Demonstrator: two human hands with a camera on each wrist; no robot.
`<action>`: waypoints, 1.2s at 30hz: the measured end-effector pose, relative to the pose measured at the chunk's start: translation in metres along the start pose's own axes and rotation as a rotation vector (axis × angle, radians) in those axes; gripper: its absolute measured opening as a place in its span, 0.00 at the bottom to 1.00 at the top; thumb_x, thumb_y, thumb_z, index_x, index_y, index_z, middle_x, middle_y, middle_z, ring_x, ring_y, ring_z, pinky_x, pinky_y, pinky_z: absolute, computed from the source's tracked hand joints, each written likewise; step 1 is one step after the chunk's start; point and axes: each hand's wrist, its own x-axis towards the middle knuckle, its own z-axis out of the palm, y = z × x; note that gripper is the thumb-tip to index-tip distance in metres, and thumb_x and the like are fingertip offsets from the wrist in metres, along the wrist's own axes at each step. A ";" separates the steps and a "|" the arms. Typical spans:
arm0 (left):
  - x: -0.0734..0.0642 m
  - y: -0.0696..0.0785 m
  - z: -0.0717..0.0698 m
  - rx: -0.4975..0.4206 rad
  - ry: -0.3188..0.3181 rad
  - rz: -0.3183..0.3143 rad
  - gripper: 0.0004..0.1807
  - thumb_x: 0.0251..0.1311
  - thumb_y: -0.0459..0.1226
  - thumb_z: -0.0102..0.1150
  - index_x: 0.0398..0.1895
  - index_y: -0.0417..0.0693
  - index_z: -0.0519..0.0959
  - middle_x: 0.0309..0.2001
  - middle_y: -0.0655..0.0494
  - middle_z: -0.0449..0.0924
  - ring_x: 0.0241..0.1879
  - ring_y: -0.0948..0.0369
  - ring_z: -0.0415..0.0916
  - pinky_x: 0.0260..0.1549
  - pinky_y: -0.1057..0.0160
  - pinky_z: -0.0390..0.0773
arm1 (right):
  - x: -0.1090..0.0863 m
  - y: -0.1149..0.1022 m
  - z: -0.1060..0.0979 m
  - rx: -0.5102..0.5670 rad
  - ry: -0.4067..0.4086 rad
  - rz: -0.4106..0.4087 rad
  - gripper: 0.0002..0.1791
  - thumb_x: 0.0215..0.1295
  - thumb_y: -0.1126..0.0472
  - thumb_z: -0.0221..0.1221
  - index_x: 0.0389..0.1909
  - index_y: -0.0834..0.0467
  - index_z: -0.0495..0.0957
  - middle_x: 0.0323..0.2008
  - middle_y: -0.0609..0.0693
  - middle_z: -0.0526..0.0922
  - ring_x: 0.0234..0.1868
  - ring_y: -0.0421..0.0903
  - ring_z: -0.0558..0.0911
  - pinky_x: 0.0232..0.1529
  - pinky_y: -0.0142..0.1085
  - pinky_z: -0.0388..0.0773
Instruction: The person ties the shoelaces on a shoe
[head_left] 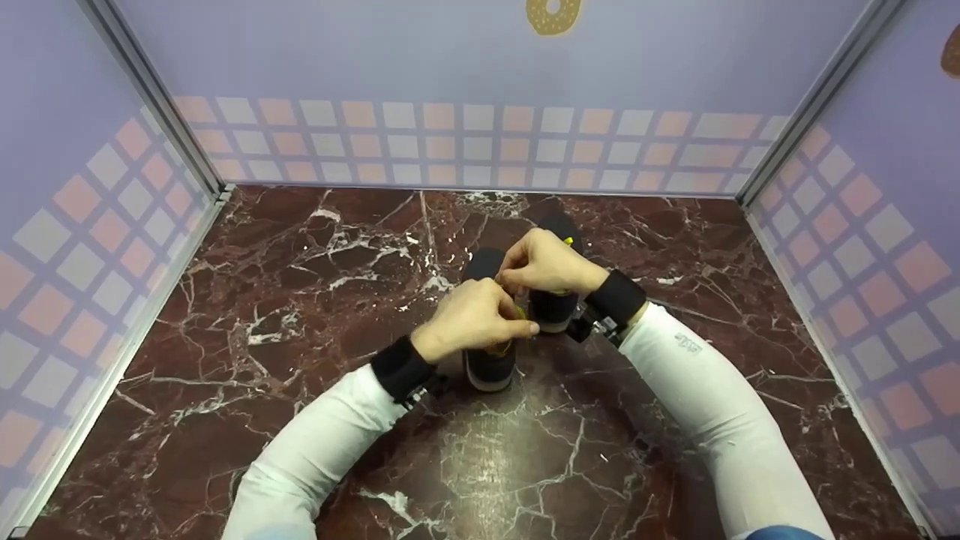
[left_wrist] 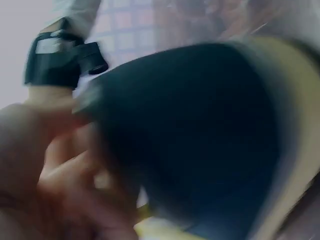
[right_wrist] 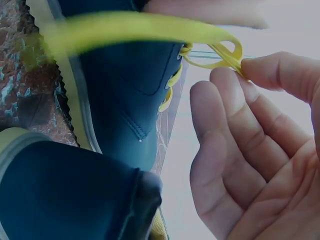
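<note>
Two dark shoes with yellow laces stand side by side on the marbled surface, the left shoe [head_left: 491,371] nearer me than the right shoe [head_left: 553,307]. My right hand [head_left: 551,261] is above them, pinching a looped yellow shoelace [right_wrist: 231,52] between thumb and fingertips. A blurred stretch of lace crosses the shoe's side in the right wrist view. Over the left shoe, my left hand [head_left: 471,315] has its thumb stretched out and other fingers bent. Yellow lace shows beside those fingers, but their hold on it is hidden. The left wrist view is blurred, with a dark shoe [left_wrist: 200,120] filling much of it.
Dark red marbled tabletop [head_left: 315,300] with white veins surrounds the shoes. Lilac panels with pink and white squares, such as the back wall [head_left: 465,67], enclose it at the back and both sides. Black straps with small cameras circle both wrists.
</note>
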 end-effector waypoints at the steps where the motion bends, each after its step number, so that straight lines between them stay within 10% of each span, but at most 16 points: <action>1: 0.000 0.001 -0.008 0.029 -0.009 -0.015 0.16 0.66 0.57 0.76 0.27 0.61 0.96 0.27 0.62 0.94 0.26 0.62 0.85 0.27 0.60 0.79 | 0.000 0.000 0.000 0.003 0.003 0.001 0.09 0.73 0.63 0.67 0.36 0.57 0.96 0.26 0.54 0.94 0.31 0.62 0.93 0.29 0.24 0.80; 6: 0.006 -0.005 -0.036 0.105 0.139 -0.101 0.08 0.64 0.50 0.76 0.33 0.59 0.96 0.33 0.59 0.96 0.34 0.53 0.90 0.32 0.51 0.85 | -0.002 0.000 -0.001 0.042 0.035 0.020 0.09 0.72 0.65 0.67 0.37 0.60 0.96 0.27 0.56 0.94 0.28 0.55 0.93 0.30 0.27 0.85; 17: 0.016 -0.032 -0.016 -0.038 0.271 -0.042 0.09 0.62 0.44 0.75 0.43 0.57 0.97 0.42 0.58 0.98 0.41 0.52 0.94 0.42 0.48 0.89 | -0.004 -0.003 0.003 0.062 0.076 -0.002 0.09 0.72 0.65 0.67 0.34 0.59 0.95 0.26 0.57 0.93 0.27 0.58 0.93 0.28 0.27 0.86; 21: 0.017 -0.036 -0.013 -0.088 0.262 -0.036 0.07 0.62 0.42 0.75 0.38 0.54 0.97 0.37 0.57 0.97 0.39 0.52 0.93 0.41 0.52 0.86 | -0.005 -0.001 0.006 0.071 0.076 0.001 0.09 0.72 0.65 0.67 0.35 0.60 0.95 0.26 0.60 0.93 0.23 0.42 0.90 0.28 0.26 0.85; 24: 0.019 -0.040 -0.010 -0.147 0.246 -0.037 0.06 0.63 0.41 0.75 0.37 0.51 0.97 0.36 0.54 0.97 0.39 0.52 0.92 0.41 0.56 0.84 | -0.009 0.000 0.009 -0.002 0.090 -0.036 0.09 0.71 0.64 0.68 0.34 0.59 0.95 0.27 0.59 0.94 0.21 0.32 0.84 0.29 0.25 0.82; 36: 0.021 -0.049 -0.009 -0.219 0.249 -0.068 0.07 0.62 0.38 0.75 0.39 0.46 0.96 0.39 0.50 0.97 0.39 0.53 0.89 0.37 0.66 0.76 | -0.018 -0.004 0.040 -0.374 0.164 -0.172 0.08 0.68 0.52 0.76 0.33 0.53 0.96 0.29 0.47 0.96 0.30 0.49 0.93 0.35 0.48 0.90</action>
